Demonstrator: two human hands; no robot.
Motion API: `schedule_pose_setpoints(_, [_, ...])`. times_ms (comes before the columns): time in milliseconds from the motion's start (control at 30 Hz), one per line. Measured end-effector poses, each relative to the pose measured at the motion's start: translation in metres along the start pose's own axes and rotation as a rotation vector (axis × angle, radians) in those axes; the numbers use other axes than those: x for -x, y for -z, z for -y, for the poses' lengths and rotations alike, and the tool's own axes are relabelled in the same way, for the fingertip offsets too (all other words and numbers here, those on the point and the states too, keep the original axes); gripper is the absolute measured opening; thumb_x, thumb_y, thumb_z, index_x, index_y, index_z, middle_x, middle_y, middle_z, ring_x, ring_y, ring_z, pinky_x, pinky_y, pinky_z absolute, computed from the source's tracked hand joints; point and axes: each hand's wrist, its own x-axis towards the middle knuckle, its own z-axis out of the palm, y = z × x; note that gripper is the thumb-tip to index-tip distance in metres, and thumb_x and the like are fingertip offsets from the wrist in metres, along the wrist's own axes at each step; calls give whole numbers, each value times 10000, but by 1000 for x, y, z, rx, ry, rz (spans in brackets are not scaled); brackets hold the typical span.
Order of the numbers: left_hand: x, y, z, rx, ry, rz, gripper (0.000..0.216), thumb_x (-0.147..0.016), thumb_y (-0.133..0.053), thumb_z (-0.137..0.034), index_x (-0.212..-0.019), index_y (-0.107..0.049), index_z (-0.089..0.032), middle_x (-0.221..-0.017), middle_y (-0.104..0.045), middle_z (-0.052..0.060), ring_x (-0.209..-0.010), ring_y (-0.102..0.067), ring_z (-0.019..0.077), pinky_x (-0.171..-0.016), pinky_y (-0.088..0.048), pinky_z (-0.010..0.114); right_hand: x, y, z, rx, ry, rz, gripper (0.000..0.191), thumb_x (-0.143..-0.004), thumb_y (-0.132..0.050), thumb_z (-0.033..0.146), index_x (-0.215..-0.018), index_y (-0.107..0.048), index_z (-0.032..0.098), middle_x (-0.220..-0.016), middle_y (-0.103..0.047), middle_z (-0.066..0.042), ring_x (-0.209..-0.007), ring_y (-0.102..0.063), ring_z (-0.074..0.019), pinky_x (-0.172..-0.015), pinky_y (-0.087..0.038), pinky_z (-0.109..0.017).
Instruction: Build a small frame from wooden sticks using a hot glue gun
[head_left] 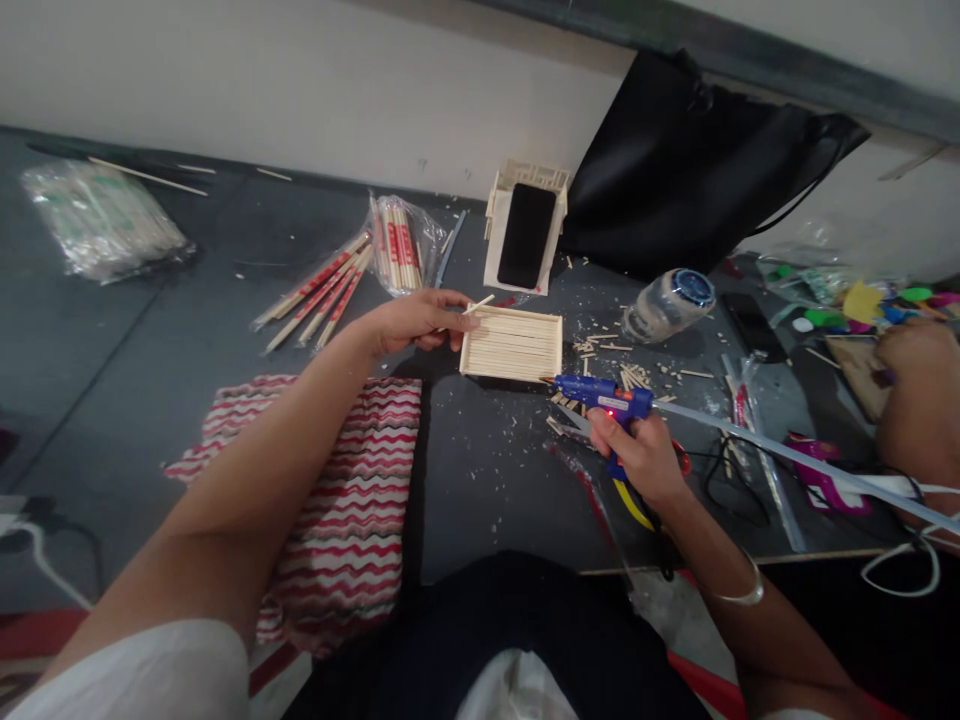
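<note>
Head view. Reference: shallow stick tray [511, 345], flat on the desk [461, 480]. Left hand [418, 322] at the tray's left end; grip pinched on a short stick [482, 302] at the upper left corner. Right hand [639, 455] right of and nearer than the tray; grip wrapped round a blue glue gun [600, 390], nozzle at the tray's near right corner; contact unclear. Phone [527, 236] beyond the tray.

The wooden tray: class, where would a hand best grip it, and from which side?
Probably by the left wall, coming from the left. The wooden tray lies flat with its open side up, so its raised edge offers a thin lip to pinch. The right end seems worse: the tip of the glue gun is at the near right corner.
</note>
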Motion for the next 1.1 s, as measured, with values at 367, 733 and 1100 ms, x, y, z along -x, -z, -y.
schedule_pose_setpoints(367, [2, -1, -3, -20, 10, -13, 314, -923, -739, -280, -1180, -636, -130, -643, -579, -4, -436, -316, 34, -448, -121, 231, 11, 3, -5, 17, -4, -95, 534, -909, -595, 589, -521, -453, 251, -461, -473, 20, -455, -432, -124, -516, -395, -292])
schedule_pose_setpoints(733, [3, 1, -1, -45, -14, 20, 246, -955, -701, -301, -1137, -626, -155, -667, -580, -6, -450, -287, 31, -472, -91, 269, 23, -1, -10, 129, 57, -159, 414, -915, -581, 476, -571, -514, 256, -527, -561, 10, -503, -529, -149, -574, -471, -298])
schedule_pose_setpoints(1100, [2, 3, -1, -47, 17, 27, 272, -923, -732, -281, -1123, -585, -171, -661, -580, -21, -450, -294, 27, -478, -105, 246, 30, -14, -19, 180, 68, -240, 346, -928, -607, 477, -648, -588, 274, -614, -619, -39, -780, -683, -266, -802, -569, -404])
